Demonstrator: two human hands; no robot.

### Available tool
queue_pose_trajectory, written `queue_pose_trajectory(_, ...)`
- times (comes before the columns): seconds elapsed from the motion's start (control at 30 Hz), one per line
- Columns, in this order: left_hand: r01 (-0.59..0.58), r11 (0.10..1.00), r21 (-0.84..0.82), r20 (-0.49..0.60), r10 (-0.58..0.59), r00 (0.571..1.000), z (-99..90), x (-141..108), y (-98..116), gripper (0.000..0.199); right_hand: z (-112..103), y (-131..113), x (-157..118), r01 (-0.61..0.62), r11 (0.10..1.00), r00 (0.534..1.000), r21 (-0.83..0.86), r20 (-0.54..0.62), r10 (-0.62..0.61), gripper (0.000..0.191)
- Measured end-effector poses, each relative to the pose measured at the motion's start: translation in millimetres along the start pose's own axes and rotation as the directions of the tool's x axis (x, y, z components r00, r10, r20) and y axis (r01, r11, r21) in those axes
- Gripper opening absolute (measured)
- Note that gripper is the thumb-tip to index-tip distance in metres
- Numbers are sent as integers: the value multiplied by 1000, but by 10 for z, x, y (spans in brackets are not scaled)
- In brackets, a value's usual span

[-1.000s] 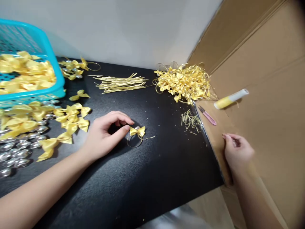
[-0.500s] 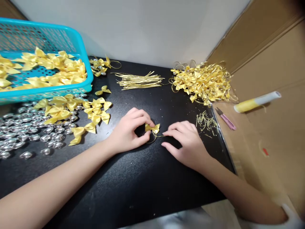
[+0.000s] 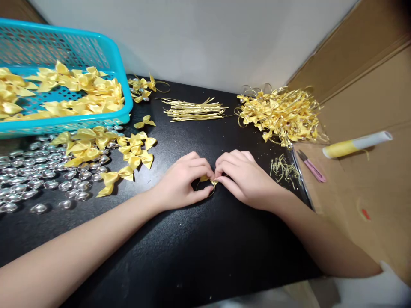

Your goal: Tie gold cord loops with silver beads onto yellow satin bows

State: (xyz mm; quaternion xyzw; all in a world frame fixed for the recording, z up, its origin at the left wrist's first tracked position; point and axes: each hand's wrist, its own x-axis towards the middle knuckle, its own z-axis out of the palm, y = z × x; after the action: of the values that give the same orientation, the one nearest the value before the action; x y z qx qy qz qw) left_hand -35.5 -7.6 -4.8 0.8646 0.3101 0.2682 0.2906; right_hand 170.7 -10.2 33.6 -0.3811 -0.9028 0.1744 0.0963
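Near the middle of the black table [image 3: 180, 239], my left hand [image 3: 188, 182] pinches a small yellow bow [image 3: 203, 178] that has a thin gold cord looped below it. My right hand [image 3: 242, 179] meets it from the right, thumb and fingertips pressed together at the bow's right side. Fingers cover most of the bow and cord, so what exactly the right fingertips grip is hidden. Left of my hands lie loose yellow bows [image 3: 136, 149] and many silver beads [image 3: 41, 173]. Gold cords [image 3: 194, 110] lie in a bundle beyond my hands.
A turquoise basket [image 3: 123, 92] of yellow bows stands at the back left. Finished-looking bows with cord loops [image 3: 279, 113] are heaped at the back right. Cord scraps [image 3: 284, 169], pink-handled snips [image 3: 312, 167] and a yellow-white roll [image 3: 356, 144] lie at the right.
My right hand has moved left and its fingers have closed beside the bow, next to my left fingertips. The whole view has shifted slightly.
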Motion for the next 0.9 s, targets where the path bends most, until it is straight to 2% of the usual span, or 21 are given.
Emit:
queue_pose_trajectory(0.13, 25, 997, -76, -38, -28, 999, -21, 10, 9, 15, 68, 34, 111, -11, 999, 1000, 45, -2, 11, 10)
queue_pose_trajectory(0.3, 113, 968, -225, -168, -153, 974, -45, -4, -12, 8, 206, 47, 144, -41, 998, 992, 52, -116, 47, 11)
queue_pose_trajectory(0.43, 133, 938, -321, -196, -203, 959, -32, -22, -17, 4, 269, 13, 130, -23, 997, 977, 74, -208, 38, 10)
queue_pose_trajectory(0.73, 243, 775, -583, -210, -433, 876, 7, -58, -10, 10, 393, -31, 99, -26, 992, 913, 120, -401, 72, 12)
queue_pose_trajectory(0.9, 301, 732, -612, -226, -526, 820, 32, -51, 7, 13, 413, -53, 103, -33, 996, 862, 88, -501, 73, 17)
